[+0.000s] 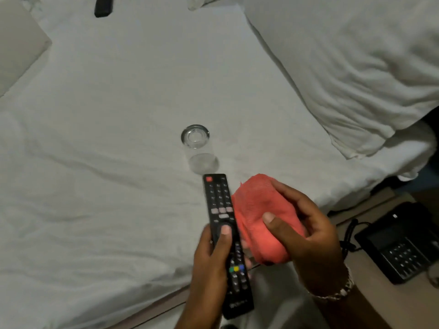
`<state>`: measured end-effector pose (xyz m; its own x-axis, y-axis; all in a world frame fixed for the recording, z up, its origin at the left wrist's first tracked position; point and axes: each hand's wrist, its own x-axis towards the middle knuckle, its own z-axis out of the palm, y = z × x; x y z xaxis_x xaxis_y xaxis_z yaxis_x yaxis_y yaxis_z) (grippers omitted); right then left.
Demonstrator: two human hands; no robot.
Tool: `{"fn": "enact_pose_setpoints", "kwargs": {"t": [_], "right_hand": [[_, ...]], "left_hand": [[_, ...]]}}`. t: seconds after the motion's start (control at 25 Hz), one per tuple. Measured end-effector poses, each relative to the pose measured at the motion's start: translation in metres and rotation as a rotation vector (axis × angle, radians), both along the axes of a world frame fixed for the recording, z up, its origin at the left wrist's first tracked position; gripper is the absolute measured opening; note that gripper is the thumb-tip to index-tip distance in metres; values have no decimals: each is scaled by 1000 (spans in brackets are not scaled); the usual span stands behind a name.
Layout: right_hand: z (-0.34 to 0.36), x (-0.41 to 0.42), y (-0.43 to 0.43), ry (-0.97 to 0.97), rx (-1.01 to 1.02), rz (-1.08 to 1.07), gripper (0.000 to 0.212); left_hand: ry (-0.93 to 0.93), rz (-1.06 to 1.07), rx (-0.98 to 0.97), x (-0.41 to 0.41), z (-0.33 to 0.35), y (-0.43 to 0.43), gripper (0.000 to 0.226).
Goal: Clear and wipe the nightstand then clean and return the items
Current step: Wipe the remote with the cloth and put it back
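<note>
My left hand (211,262) grips a long black TV remote (219,203) around its middle, buttons up, thumb on its round pad. Right beside it my right hand (306,231) holds a bunched coral-red cloth (256,210), which touches the remote's right edge. Both are over the near edge of the bed. A clear drinking glass (198,148) lies on its side on the white sheet just beyond the remote's tip. The nightstand (370,276) shows at the lower right with a black desk phone (399,243) on it.
The white bed sheet (107,138) fills most of the view. A white pillow (351,67) lies at the upper right and a grey cushion (19,43) at the upper left. A small black object (103,5) rests on the sheet at the top.
</note>
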<state>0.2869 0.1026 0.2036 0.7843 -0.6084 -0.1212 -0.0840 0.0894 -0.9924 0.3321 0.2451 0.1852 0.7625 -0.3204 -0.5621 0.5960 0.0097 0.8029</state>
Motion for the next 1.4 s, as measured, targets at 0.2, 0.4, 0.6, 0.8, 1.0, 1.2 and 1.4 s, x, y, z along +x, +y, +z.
{"fn": "enact_pose_setpoints", "kwargs": {"t": [0.2, 0.4, 0.6, 0.8, 1.0, 1.2, 1.4], "right_hand": [[3, -58, -34, 144, -263, -235, 50], [-8, -150, -63, 483, -636, -315, 47], [-17, -264, -70, 630, -551, -558, 45], [-17, -353, -147, 757, -552, -727, 47], [-46, -431, -101, 853, -427, -664, 50], [-99, -502, -69, 910, -387, -684, 48], [-159, -568, -58, 973, -237, -837, 51]], "left_hand": [[125, -287, -155, -56, -3, -71, 42], [305, -438, -198, -128, -15, -146, 40], [418, -714, -171, -223, -35, -188, 37], [528, -893, -185, -322, -48, -222, 50], [472, -1032, -51, -381, -74, -271, 48], [467, -1152, 31, -450, -132, -288, 46], [326, -1164, 195, -534, -178, -290, 38]]}}
